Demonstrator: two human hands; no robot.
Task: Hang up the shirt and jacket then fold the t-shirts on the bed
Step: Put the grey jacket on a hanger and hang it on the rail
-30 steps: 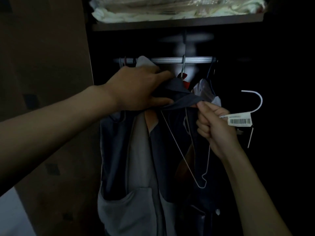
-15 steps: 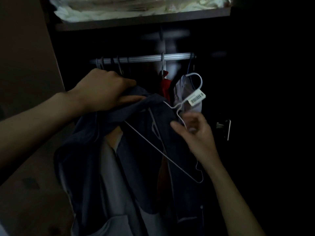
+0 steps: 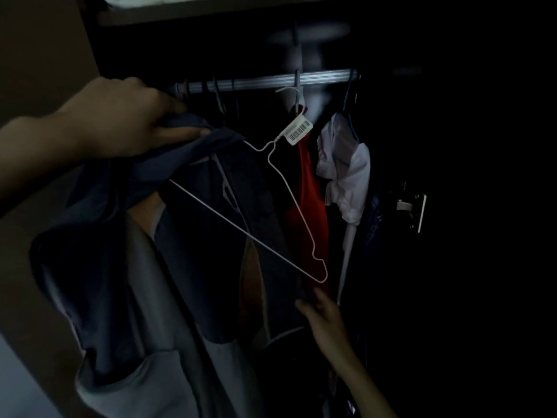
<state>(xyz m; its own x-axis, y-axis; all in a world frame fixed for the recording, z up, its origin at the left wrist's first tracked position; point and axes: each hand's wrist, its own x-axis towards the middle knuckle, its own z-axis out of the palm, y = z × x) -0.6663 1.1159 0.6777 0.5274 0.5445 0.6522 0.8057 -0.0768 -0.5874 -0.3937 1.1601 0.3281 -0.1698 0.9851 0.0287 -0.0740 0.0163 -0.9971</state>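
A dark blue and grey jacket hangs in front of me inside a dim wardrobe. My left hand grips its collar up near the left end of the metal rail. A white wire hanger with a barcode tag sits tilted, one arm inside the jacket, its hook up by the rail; whether it rests on the rail is unclear. My right hand is low, fingers touching the jacket's front edge just below the hanger's lower corner.
A red garment and a white garment hang on the rail to the right. Several empty hooks sit at the rail's left end. A shelf runs above. A door hinge shows at right. The brown wardrobe side is at left.
My right hand let go of the hanger's neck and dropped down to the jacket's front edge. The hanger's hook rose toward the rail. My left hand kept hold of the collar.
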